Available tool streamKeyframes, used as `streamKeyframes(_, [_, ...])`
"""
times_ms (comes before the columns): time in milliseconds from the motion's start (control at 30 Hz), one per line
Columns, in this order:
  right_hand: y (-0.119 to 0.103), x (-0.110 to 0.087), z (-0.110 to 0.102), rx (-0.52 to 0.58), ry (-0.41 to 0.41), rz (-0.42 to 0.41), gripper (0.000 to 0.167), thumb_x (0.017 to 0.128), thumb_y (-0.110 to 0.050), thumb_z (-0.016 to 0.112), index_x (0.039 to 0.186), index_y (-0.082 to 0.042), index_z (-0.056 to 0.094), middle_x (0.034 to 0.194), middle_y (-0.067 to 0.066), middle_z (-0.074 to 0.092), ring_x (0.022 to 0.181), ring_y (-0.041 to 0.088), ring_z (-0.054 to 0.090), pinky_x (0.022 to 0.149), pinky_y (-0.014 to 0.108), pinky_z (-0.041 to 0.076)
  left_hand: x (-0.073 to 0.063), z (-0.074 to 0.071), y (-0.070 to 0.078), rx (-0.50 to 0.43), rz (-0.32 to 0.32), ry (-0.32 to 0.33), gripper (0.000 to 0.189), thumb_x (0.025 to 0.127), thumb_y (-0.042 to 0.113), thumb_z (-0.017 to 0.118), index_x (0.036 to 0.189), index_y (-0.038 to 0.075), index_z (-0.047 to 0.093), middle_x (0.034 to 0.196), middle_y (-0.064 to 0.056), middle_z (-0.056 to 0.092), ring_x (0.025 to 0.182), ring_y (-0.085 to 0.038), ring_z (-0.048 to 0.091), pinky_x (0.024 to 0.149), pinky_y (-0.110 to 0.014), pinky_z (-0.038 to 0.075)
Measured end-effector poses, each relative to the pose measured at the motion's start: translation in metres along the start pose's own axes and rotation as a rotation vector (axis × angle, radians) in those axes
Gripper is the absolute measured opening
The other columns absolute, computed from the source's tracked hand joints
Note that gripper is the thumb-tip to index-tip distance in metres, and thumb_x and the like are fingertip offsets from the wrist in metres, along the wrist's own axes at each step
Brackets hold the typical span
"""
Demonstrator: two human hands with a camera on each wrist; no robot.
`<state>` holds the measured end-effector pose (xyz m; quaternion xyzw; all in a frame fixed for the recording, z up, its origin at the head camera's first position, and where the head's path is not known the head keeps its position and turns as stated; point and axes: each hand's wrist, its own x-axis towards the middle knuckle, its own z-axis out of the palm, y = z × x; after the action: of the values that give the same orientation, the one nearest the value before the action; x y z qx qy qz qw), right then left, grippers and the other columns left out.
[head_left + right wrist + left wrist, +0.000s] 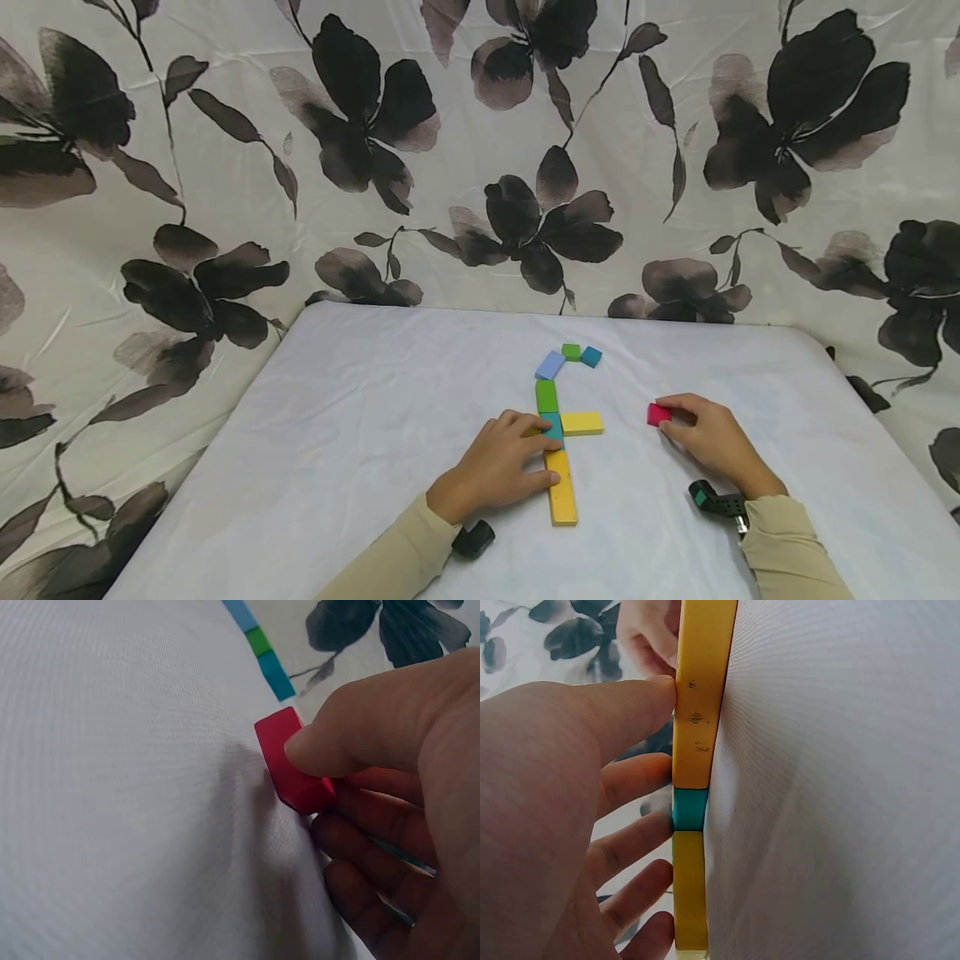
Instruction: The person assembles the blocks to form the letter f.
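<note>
My left hand (498, 462) rests on a line of blocks, its fingers spread and fairly straight. Its thumb touches the long orange-yellow block (562, 504), while the fingertips lie over the teal block (553, 429). Left of that teal block, a yellow block (690, 892) is mostly covered by fingers in the head view. Another yellow block (582, 423) sticks out to the right. Between thumb and fingers, my right hand (708, 437) pinches a red block (279, 757), just right of the line. Whether the red block touches the cloth I cannot tell.
Above the teal block stands a green block (547, 396). A light blue block (551, 364) slants up to a small green block (572, 352) and a tilted blue-teal block (591, 357). White cloth (360, 442) covers the table; a floral curtain (450, 150) hangs behind.
</note>
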<state>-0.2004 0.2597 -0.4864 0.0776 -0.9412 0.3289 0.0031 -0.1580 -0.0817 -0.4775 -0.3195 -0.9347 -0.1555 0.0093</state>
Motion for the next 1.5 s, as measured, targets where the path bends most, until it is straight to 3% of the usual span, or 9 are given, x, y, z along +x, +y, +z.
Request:
streamKeyframes(200, [-0.002,0.0,0.0,0.013,0.028,-0.012,0.039,0.093,-0.017,0.071,0.129,-0.003,0.066,0.129,0.022,0.062,0.114,0.038,0.057,0.097,0.058,0.046,0.0,0.0,-0.001,-0.001,-0.008,-0.001,0.045,0.095,0.057,0.06,0.133,0.034,0.066,0.143,0.007,0.05,0.126,-0.017,0.043,0.099,-0.038,0.04])
streamKeyframes(633, [-0.007,0.001,0.006,0.067,0.114,-0.014,0.043,0.094,-0.02,0.071,0.133,-0.004,0.063,0.121,0.017,0.065,0.104,0.03,0.063,0.08,0.035,0.053,-0.001,0.001,-0.002,-0.009,-0.01,-0.004,0.044,0.095,0.056,0.06,0.133,0.034,0.066,0.143,0.007,0.05,0.127,-0.018,0.043,0.099,-0.039,0.04])
streamKeyframes(900, [-0.012,0.004,0.008,0.119,0.117,-0.007,0.047,0.096,-0.023,0.07,0.137,-0.004,0.06,0.125,0.017,0.063,0.108,0.033,0.062,0.086,0.045,0.054,0.0,0.0,-0.001,-0.005,-0.016,-0.004,0.044,0.095,0.056,0.061,0.132,0.033,0.067,0.143,0.007,0.05,0.127,-0.017,0.043,0.099,-0.039,0.04])
streamKeyframes(1133, [-0.013,0.007,0.009,0.171,0.155,-0.011,0.046,0.096,-0.019,0.068,0.14,-0.009,0.059,0.124,0.016,0.06,0.105,0.033,0.063,0.069,0.027,0.053,0.001,0.0,-0.001,-0.003,-0.006,0.008,0.044,0.095,0.055,0.062,0.132,0.033,0.067,0.143,0.007,0.05,0.126,-0.017,0.043,0.099,-0.038,0.04])
streamKeyframes(1500, [-0.013,0.006,0.009,0.196,0.161,0.021,0.041,0.097,-0.019,0.067,0.135,-0.005,0.062,0.127,0.019,0.057,0.108,0.038,0.063,0.067,0.026,0.053,0.002,0.0,0.001,-0.009,-0.019,-0.013,0.044,0.095,0.056,0.062,0.133,0.034,0.066,0.143,0.008,0.049,0.126,-0.017,0.042,0.099,-0.039,0.04])
